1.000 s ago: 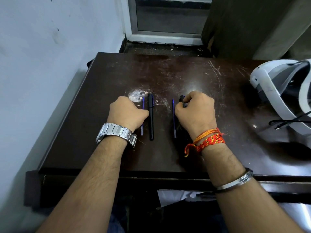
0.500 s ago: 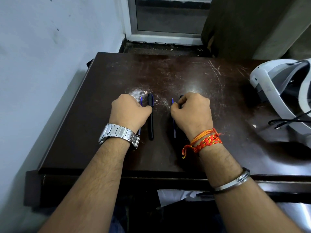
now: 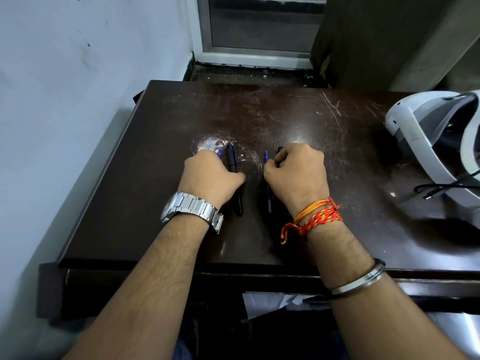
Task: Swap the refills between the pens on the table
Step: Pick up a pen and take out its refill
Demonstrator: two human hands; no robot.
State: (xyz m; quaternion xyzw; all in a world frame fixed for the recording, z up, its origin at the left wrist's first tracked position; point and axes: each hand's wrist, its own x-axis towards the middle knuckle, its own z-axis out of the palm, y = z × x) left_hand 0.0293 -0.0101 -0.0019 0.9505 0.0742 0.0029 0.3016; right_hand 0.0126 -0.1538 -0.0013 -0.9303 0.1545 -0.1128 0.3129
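Both bare forearms reach in from bottom; left hand (image 3: 210,175) and right hand (image 3: 296,172) curled knuckles-up, mid-frame, close together.

Left hand (image 3: 209,176) slid right over black pen (image 3: 232,162); thumb extended.

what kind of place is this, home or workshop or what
Probably a plain room at home or in a small office, not a workshop: a scratched dark wooden table pushed against a painted wall, a window behind it, and a white headset with a cable at the right.
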